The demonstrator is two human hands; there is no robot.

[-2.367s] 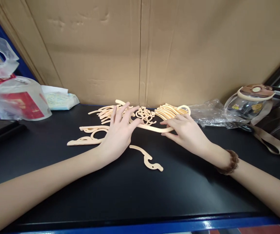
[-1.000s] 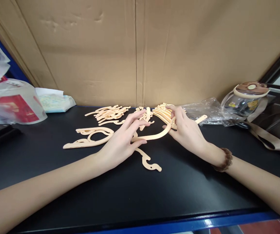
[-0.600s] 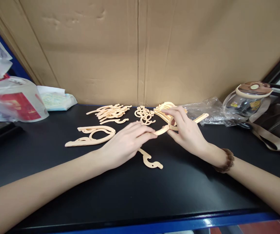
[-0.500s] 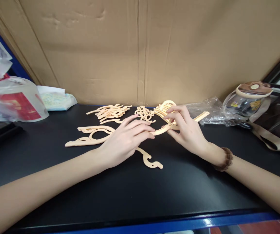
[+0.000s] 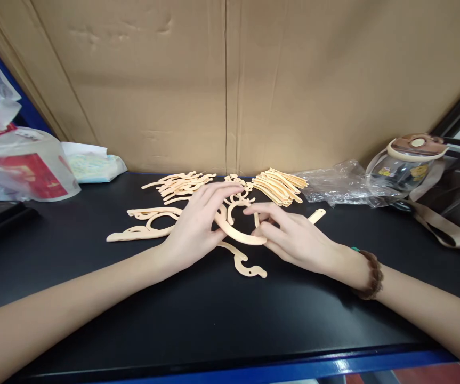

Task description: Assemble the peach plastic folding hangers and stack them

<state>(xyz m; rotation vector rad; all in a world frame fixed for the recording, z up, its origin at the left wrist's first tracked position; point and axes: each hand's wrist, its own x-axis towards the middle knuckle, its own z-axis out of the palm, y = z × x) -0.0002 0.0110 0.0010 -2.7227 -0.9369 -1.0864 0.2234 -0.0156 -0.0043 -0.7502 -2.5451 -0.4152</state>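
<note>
Between my two hands is a cream plastic folding hanger (image 5: 240, 236), its curved arm facing me and a hook-like curve behind it. My left hand (image 5: 198, 221) grips the left end with thumb and fingers. My right hand (image 5: 293, 234) pinches the other end, and a straight arm sticks out past its knuckles. The joint is partly hidden by my right fingers. Just below my left hand, a loose hanger arm (image 5: 249, 266) with a notched, curled end lies on the black table. Left of that hand lie folded hanger pieces (image 5: 139, 233), partly covered by it.
At the back are a pile of curved hanger arms (image 5: 185, 184), small hooks (image 5: 235, 181) and a stack of straighter arms (image 5: 280, 186). Clear plastic wrap (image 5: 341, 184) and a lidded bottle (image 5: 409, 162) stand right. A plastic bag (image 5: 25, 165) and tissue pack (image 5: 94, 162) are left.
The hanger has turned and come lower and nearer to me. My right hand has moved down and left from the stack, and my left hand has closed around the hanger's left end.
</note>
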